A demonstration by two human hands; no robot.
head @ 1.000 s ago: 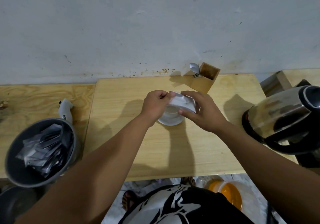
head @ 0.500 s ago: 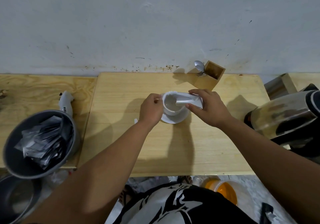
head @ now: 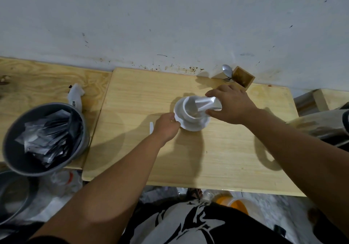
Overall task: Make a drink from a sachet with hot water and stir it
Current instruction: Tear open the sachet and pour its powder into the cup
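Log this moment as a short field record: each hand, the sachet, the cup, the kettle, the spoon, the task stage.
left hand: grips the saucer rim
right hand: holds the sachet
sachet: tipped, open end inside the cup
cup: white, on the saucer
kettle: right edge, untouched
spoon: in the wooden holder by the wall
stage: emptying sachet; no water visible yet

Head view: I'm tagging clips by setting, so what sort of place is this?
Probably a makeshift drink-making corner: bare plywood tabletops against a stained wall, an electric kettle at the right, and a cup on a saucer.
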